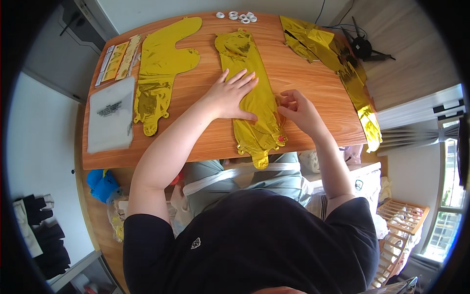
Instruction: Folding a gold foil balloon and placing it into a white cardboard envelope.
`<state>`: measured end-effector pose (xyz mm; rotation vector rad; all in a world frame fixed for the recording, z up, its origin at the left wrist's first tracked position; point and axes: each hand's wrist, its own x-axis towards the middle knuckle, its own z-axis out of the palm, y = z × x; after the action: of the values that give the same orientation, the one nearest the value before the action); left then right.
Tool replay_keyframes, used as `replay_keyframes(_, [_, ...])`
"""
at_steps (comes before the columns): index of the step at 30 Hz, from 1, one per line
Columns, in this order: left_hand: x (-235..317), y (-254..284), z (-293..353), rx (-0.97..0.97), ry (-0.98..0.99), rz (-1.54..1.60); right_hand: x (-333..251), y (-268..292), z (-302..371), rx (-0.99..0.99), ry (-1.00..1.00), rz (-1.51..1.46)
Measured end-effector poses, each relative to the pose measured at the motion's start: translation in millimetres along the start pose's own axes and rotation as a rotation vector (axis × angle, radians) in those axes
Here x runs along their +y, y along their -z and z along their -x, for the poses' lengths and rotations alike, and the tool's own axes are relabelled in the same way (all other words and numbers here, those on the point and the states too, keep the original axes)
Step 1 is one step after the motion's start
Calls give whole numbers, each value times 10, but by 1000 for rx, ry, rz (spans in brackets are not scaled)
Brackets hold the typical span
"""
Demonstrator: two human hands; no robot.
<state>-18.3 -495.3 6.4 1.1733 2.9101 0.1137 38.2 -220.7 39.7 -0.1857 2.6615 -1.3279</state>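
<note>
A flat gold foil balloon lies lengthwise down the middle of the wooden table, its tabbed end hanging a little over the near edge. My left hand rests on it with fingers spread, pressing the foil flat. At the balloon's right edge my right hand is curled, thumb and fingers pinched on the foil there; the fingertips are partly hidden. Left of my hands lies another flat gold balloon, with a rounded, notched upper part and a creased lower end.
Small white rolls sit at the far edge. Crumpled gold foil runs along the right side past a black stand. At left are a white plastic packet and printed card packs. The table's near edge is before my lap.
</note>
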Motion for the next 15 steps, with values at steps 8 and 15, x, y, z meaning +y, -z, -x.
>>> replay_keyframes(8, [9, 24, -9, 12, 22, 24, -77, -144, 76, 62, -68, -334])
replay_keyframes(15, [-2, 12, 1, 6, 13, -6, -236, -140, 225, 127, -89, -223])
